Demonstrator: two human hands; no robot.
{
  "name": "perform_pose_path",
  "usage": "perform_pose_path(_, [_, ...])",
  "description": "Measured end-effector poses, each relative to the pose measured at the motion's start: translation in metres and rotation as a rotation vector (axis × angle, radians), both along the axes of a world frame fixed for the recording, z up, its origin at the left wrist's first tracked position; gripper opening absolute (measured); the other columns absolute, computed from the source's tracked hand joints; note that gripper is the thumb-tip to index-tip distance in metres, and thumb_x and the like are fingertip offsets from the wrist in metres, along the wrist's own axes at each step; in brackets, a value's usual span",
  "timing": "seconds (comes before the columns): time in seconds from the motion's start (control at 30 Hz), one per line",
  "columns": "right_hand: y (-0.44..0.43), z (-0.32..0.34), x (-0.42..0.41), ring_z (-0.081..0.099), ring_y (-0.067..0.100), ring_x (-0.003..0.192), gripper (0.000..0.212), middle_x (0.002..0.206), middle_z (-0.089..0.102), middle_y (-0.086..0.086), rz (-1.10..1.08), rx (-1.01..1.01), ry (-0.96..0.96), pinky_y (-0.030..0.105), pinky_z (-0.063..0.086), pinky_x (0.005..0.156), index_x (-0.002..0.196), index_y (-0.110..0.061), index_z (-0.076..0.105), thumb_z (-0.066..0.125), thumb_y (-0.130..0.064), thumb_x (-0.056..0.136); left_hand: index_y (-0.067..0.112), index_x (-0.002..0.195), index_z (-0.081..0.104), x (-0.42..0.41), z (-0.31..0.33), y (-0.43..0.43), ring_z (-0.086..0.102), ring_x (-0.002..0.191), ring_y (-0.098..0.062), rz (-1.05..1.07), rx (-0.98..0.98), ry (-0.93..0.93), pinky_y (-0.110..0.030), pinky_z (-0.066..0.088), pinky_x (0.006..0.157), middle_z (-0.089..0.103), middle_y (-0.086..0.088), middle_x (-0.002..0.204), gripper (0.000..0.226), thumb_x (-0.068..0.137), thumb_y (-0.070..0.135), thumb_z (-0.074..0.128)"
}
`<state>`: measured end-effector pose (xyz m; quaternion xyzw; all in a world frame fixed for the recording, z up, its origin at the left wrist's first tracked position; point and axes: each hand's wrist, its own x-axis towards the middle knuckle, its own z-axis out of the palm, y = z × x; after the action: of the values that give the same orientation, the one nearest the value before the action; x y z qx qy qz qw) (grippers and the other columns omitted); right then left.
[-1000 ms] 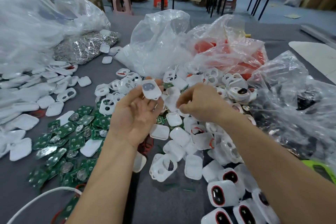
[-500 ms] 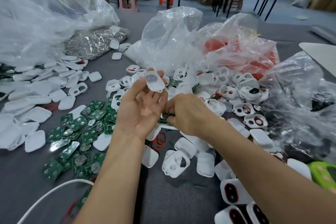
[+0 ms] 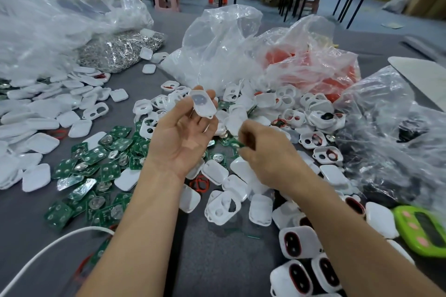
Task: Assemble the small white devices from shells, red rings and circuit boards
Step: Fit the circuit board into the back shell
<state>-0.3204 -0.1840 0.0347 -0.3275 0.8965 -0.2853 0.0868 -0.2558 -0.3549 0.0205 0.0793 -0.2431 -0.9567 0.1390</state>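
Right hand (image 3: 268,154) higher now, fingers (image 3: 249,131) tight on circuit board (image 3: 239,144); left hand (image 3: 183,137) fingers around shell (image 3: 202,103).

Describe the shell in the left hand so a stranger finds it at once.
On the grey table, find the left hand, palm up at the middle. Its fingertips hold a white shell, the only one lifted above the piles.

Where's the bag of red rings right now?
Head view: the bag of red rings lies far and right of centre, just behind the pile of white shells, right of a clear bag.
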Motion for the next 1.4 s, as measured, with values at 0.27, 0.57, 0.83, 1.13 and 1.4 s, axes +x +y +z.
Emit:
perform_pose_path(0.27, [0.035,-0.003,0.026,0.06,0.009,0.052,0.026,0.068,0.071,-0.009,-0.075,-0.256,-0.097,0.02,0.044,0.049,0.089,-0.035,0.054,0.056,-0.009,0.092,0.011,0.122,0.065,-0.005,0.0,0.007,0.068,0.097,-0.02,-0.021,-0.066,-0.028,-0.029,0.058,0.078,0.075,-0.011,0.115,0.034,0.089,0.019,0.063])
perform_pose_path(0.57, [-0.015,0.004,0.002,0.067,0.022,0.101,0.032,0.097,0.074,-0.002,-0.151,-0.061,0.047,0.034,0.052,0.09,0.125,-0.023,0.07,0.061,-0.018,0.095,0.01,0.115,0.07,0.003,0.0,-0.003,0.071,0.102,-0.023,-0.002,-0.005,0.022,-0.031,0.057,0.08,0.071,-0.013,0.122,0.024,0.094,0.018,0.061])
perform_pose_path(0.83, [-0.031,-0.005,0.013,0.06,0.03,0.097,0.014,0.098,0.072,0.009,0.169,0.207,0.241,0.036,0.05,0.081,0.099,-0.015,0.074,0.063,-0.022,0.092,0.012,0.113,0.071,0.004,0.002,-0.013,0.065,0.106,-0.021,0.037,-0.008,0.042,-0.031,0.055,0.085,0.071,-0.01,0.122,0.027,0.088,0.02,0.066])
perform_pose_path(1.13, [-0.031,0.001,0.01,0.055,0.019,0.07,0.017,0.074,0.059,-0.004,0.091,0.061,-0.052,0.033,0.045,0.064,0.092,-0.024,0.056,0.066,-0.011,0.089,0.012,0.118,0.068,0.005,0.003,-0.016,0.069,0.102,-0.021,0.054,0.007,0.063,-0.031,0.055,0.087,0.073,-0.009,0.12,0.031,0.088,0.022,0.064])
perform_pose_path(1.4, [-0.022,-0.005,0.026,0.057,0.022,0.094,0.038,0.098,0.064,-0.004,0.147,0.097,0.173,0.037,0.051,0.078,0.094,-0.025,0.075,0.054,0.005,0.082,0.013,0.116,0.069,0.007,0.004,-0.016,0.07,0.1,-0.021,0.043,0.016,0.072,-0.031,0.054,0.087,0.072,-0.008,0.119,0.029,0.09,0.022,0.063])
